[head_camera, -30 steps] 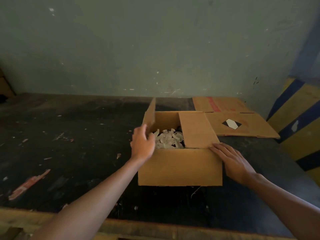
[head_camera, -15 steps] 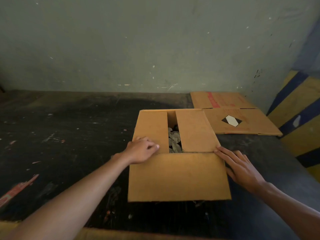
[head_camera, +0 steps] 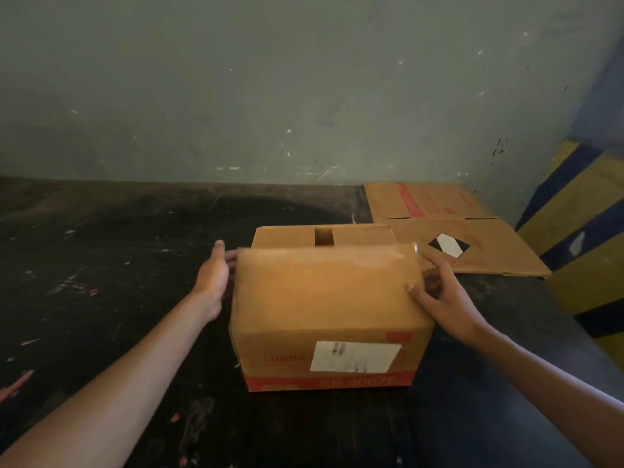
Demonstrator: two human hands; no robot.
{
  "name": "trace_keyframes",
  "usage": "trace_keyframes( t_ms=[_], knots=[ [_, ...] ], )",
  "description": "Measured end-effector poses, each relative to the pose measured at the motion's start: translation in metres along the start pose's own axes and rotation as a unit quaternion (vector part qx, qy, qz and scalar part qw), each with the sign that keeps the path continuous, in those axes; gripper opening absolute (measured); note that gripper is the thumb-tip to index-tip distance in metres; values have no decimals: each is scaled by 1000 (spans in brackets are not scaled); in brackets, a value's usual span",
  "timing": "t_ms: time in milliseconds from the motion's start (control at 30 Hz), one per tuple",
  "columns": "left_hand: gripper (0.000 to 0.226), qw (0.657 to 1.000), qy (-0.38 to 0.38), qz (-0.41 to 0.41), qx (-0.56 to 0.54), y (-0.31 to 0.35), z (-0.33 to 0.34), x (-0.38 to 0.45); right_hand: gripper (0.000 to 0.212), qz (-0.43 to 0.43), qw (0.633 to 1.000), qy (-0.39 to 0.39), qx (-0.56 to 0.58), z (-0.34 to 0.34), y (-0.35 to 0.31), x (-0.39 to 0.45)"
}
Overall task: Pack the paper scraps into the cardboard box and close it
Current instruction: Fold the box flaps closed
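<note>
Box [head_camera: 324, 298]: cardboard, on dark worktop [head_camera: 101, 265], between both hands. Near flap raised, side flaps folded in, narrow gap between them. Left grip [head_camera: 214, 276] open against left flap edge. Right grip [head_camera: 439, 292] pinching right flap edge. Flattened cardboard [head_camera: 472, 244] behind right.

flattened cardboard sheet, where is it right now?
In the head view, the flattened cardboard sheet lies flat on the dark table at the far right, against the wall, just behind and right of the cardboard box.

A brown cardboard box [head_camera: 324, 298] sits mid-surface [head_camera: 101, 265]; a flattened cardboard sheet [head_camera: 472, 238] lies behind it, to the right.
</note>
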State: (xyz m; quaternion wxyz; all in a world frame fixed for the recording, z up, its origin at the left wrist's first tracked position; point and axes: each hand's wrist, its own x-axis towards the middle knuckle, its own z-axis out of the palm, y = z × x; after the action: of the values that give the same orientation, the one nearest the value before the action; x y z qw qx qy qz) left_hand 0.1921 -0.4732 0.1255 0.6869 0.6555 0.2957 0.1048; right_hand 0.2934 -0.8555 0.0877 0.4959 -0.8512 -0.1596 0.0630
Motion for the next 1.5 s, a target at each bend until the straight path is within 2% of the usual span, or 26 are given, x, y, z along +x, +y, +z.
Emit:
trace_keyframes(
  t_ms=[67,133,200,300,433,667,833,900,1000,1100,1167,1267,1367,1500],
  knots=[
    [46,994,23,43,99,-5,9,11,83,58,997,-30,-33,2,10,31],
    [51,976,-14,61,208,-11,17,20,92,121,990,-75,-11,3,9,61],
    [64,952,-45,50,297,-18,26,27,78,131,986,-98,21,8,-4,85],
    [71,915,-25,52,399,-31,35,35,61,166,984,-48,38,16,-13,129],
    [71,899,-3,46,436,-40,34,41,59,232,970,-21,76,27,-14,179],
    [72,895,2,61,442,-43,33,43,63,268,960,-27,75,35,-13,220],
    [71,889,-2,65,453,-43,32,44,65,289,937,-4,195,27,-24,226],
    [71,887,-1,67,457,-44,32,45,66,283,931,6,231,24,-27,222],
    [72,888,-7,64,456,-44,32,48,53,255,932,7,258,19,-36,205],
    [75,893,-7,76,443,-43,32,48,39,189,942,71,269,11,-49,192],
    [81,904,-9,76,421,-44,31,47,32,119,956,111,244,8,-63,177],
    [96,926,4,62,371,-43,28,43,18,42,979,140,143,15,-72,141],
    [102,934,45,69,347,-42,26,36,25,5,994,99,44,26,-53,92],
    [77,912,54,122,387,-42,30,24,46,-6,996,3,-91,35,-27,58]
  ],
)
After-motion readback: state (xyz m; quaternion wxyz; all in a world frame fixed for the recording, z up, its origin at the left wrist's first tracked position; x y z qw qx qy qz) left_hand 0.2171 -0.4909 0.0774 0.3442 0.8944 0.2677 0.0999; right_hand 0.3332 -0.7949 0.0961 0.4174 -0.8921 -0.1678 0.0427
